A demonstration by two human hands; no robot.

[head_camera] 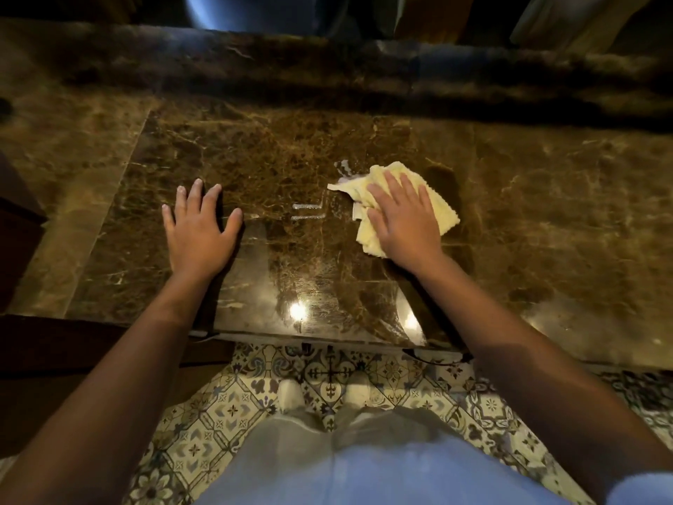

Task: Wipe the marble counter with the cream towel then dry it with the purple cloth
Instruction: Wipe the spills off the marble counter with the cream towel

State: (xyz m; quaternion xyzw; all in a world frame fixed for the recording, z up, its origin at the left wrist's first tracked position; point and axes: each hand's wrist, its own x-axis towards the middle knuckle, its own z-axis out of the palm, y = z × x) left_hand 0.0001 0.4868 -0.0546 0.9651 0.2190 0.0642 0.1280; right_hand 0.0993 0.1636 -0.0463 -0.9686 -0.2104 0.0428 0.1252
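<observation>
A brown marble counter (291, 158) fills the middle of the view. The cream towel (442, 211) lies crumpled on it, right of centre. My right hand (402, 222) presses flat on top of the towel, fingers spread and pointing away from me. My left hand (200, 227) rests flat on the bare marble to the left, fingers apart, holding nothing. Small wet streaks (307, 211) shine on the stone between my hands, and another wet patch (344, 167) sits just beyond the towel. No purple cloth is in view.
A raised dark marble ledge (364, 67) runs along the back of the counter. The counter's front edge (309, 338) is close to my body, with patterned floor tiles (225, 406) below. A dark wooden unit (18, 227) stands at the left.
</observation>
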